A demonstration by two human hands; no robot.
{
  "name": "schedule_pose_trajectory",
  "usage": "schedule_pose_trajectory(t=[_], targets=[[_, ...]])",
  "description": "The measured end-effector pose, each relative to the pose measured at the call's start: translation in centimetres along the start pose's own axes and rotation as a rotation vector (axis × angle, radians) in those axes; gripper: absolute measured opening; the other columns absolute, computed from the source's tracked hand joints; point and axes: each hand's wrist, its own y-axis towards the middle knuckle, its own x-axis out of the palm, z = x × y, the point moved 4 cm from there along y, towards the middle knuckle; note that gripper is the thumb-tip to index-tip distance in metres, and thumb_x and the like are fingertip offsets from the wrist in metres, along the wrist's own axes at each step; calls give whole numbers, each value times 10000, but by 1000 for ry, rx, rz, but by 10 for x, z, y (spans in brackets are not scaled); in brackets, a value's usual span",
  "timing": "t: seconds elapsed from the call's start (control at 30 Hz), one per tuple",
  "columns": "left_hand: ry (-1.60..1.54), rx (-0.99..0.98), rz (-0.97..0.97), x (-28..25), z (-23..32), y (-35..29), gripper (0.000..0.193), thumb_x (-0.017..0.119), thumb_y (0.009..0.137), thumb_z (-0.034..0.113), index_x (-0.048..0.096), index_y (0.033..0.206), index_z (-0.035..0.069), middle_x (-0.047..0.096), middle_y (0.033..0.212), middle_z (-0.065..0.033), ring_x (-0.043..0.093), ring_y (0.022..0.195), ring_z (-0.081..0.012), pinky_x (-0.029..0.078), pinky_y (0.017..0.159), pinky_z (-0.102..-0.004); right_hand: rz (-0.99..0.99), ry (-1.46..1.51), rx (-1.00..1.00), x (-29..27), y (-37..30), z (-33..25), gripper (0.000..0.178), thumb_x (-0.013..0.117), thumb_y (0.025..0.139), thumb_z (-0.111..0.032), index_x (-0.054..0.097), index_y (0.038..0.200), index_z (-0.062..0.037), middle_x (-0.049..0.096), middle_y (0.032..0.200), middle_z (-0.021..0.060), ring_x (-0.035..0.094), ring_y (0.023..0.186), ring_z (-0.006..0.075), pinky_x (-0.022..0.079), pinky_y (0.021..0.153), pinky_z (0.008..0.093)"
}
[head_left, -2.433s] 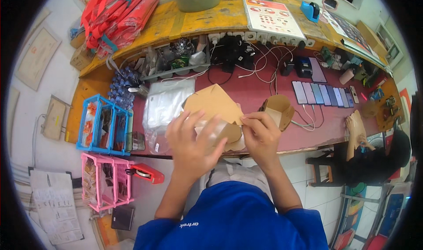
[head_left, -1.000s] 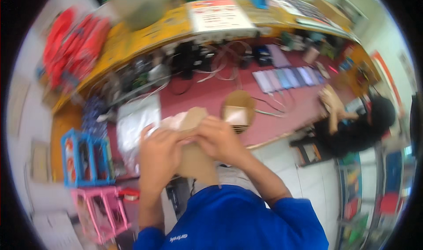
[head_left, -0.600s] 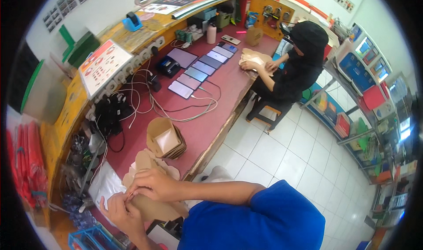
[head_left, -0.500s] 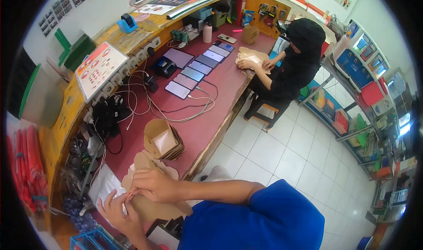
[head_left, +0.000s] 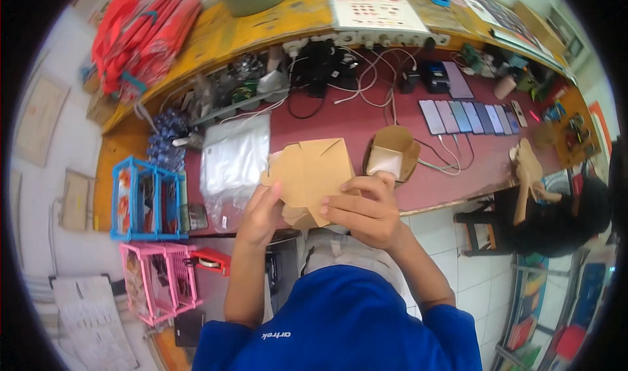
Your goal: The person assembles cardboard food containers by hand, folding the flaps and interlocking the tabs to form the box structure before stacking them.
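Observation:
Between my two hands a brown cardboard food box (head_left: 311, 171), partly folded with flaps sticking up, is held above the near edge of the table. My left hand (head_left: 258, 214) grips its left side, thumb against the card. My right hand (head_left: 366, 211) has its fingers bent over the lower right side; its thumb is hidden from view. Just beyond the right hand stands a stack of nested brown boxes (head_left: 404, 142) with a pale inner face. Left of the held box lies a pile of clear plastic bags (head_left: 235, 152).
Phones (head_left: 468, 117) lie in a row at the right, with cables running to them. A blue basket (head_left: 147, 201) and a pink basket (head_left: 160, 283) stand at the left. A co-worker in black (head_left: 569, 217) sits at the far right. A yellow wooden shelf (head_left: 255, 34) borders the back.
The view has swung left, toward the near end of the table. My hands have moved apart from each other and now hold the cardboard box up between them.

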Motion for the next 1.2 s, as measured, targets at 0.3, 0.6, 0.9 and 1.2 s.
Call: schedule_pose_trajectory(t=[0.3,0.6,0.9,1.2], targets=[[-39,42,176,18,4,-1,452,641,1005,39,495,1432,20,617,1349,-93,624,1230,-195,514,1039,-357,41,99,286,11,-3,6,212,766,739,-28,791,926,-124,697,1011,28,569,1008,264,426,881,344],[85,164,181,39,-2,-1,393,668,1010,80,557,1380,7,651,1305,-79,622,1186,-155,509,1004,-318,112,311,733,4,4,8,105,788,811,-65,751,904,-34,586,1009,99,583,987,252,467,882,347],[42,243,184,48,-2,-2,386,678,1013,96,559,1370,11,654,1305,-84,630,1182,-158,510,1014,-324,207,364,761,12,4,10,110,767,820,45,734,918,6,529,1059,49,576,937,116,483,754,231],[17,254,225,48,-6,-3,360,674,1010,75,566,1347,12,645,1302,-79,612,1192,-153,494,1025,-324,287,464,791,14,14,7,102,725,833,90,709,924,46,506,1097,63,599,990,126,585,862,258]])
